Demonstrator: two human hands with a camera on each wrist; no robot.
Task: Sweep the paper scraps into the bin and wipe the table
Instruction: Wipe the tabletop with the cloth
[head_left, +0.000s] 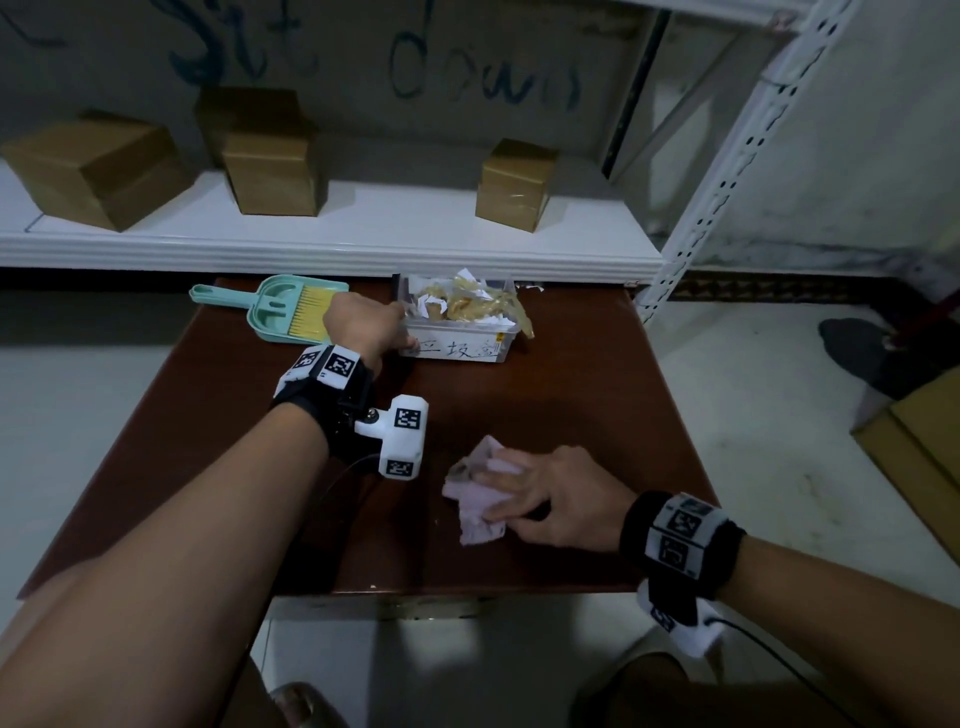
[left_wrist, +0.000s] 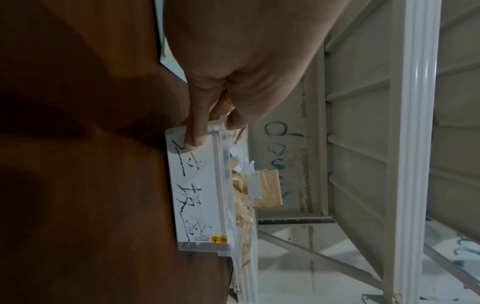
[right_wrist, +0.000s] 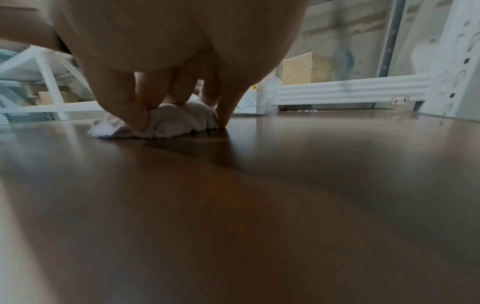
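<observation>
Right wrist view: a crumpled pale cloth (right_wrist: 166, 121) is pressed to the brown worktop (right_wrist: 233, 205) under the curled fingers (right_wrist: 130, 111) of the right hand (head_left: 556, 493), which grips it near the front middle. The wiping step appears to be in hand; it would be done well if the cloth were kept flat under steady pressure and drawn in overlapping strokes across the surface, with the edges and the area round the bin reached last.

Farther back, the clear plastic bin (head_left: 457, 338) is held at its near left corner by the left hand (head_left: 363, 325), thumb over the rim and a finger on the labelled side. Paper scraps (head_left: 467, 301) are heaped inside it; one small piece may lie behind the bin, though this cannot be told for sure. Just left of that hand a green dustpan (head_left: 260, 317) with a yellow brush (head_left: 309, 312) is laid. Cloth and bin are well apart.
</observation>
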